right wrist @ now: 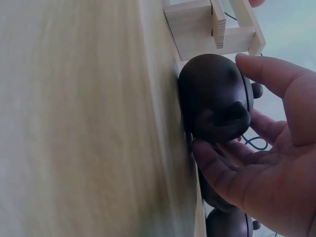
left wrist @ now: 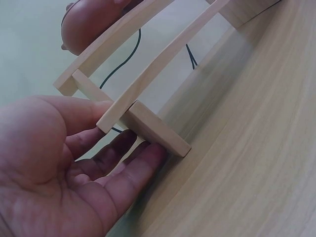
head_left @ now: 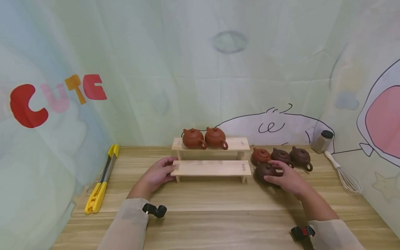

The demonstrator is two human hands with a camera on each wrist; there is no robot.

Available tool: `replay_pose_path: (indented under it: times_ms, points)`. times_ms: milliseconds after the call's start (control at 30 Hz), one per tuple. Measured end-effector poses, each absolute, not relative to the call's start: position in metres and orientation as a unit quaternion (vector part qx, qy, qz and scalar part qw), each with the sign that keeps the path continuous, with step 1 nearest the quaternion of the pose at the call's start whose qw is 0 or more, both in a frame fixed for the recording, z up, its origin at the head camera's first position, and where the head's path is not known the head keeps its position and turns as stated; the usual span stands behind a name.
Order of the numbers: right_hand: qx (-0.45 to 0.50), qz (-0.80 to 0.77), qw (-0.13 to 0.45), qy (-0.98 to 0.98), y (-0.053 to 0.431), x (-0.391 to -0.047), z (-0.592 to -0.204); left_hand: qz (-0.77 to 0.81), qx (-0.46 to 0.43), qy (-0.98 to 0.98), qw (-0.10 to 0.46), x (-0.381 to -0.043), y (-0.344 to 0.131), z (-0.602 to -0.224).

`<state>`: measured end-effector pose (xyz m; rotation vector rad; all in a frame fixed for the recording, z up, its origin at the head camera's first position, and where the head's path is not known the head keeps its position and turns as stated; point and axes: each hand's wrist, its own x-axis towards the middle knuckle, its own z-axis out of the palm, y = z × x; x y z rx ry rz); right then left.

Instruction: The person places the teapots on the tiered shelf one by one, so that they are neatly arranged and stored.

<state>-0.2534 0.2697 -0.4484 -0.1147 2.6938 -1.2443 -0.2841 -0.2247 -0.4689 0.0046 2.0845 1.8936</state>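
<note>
A two-tier wooden stand (head_left: 212, 168) stands mid-table. My left hand (head_left: 161, 171) grips the left end of its lower tier; in the left wrist view the thumb lies at the board's end and the fingers (left wrist: 143, 168) reach the leg below. Two reddish-brown teapots (head_left: 192, 139) sit side by side on the upper tier. To the right of the stand, my right hand (head_left: 289, 178) holds a dark brown teapot (right wrist: 210, 94) between thumb and fingers, low over the tabletop. Just behind it are one reddish-brown teapot (head_left: 260, 156) and two dark teapots (head_left: 300, 157).
Yellow-and-grey tongs (head_left: 103, 180) lie on the left of the table. At the right back stand a jar with a black lid (head_left: 323, 141) and a whisk (head_left: 345, 175). A printed cloth (head_left: 193, 69) hangs behind and along both sides.
</note>
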Motion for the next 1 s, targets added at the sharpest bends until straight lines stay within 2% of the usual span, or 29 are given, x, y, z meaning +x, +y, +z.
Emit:
replay_pose_path:
  times_ms: [1000]
  points:
    - [-0.032,-0.383,0.070,0.920,0.2645,-0.2501,-0.4458,0.667,0.002,0.728,0.159,-0.2846,-0.2242,-0.4707]
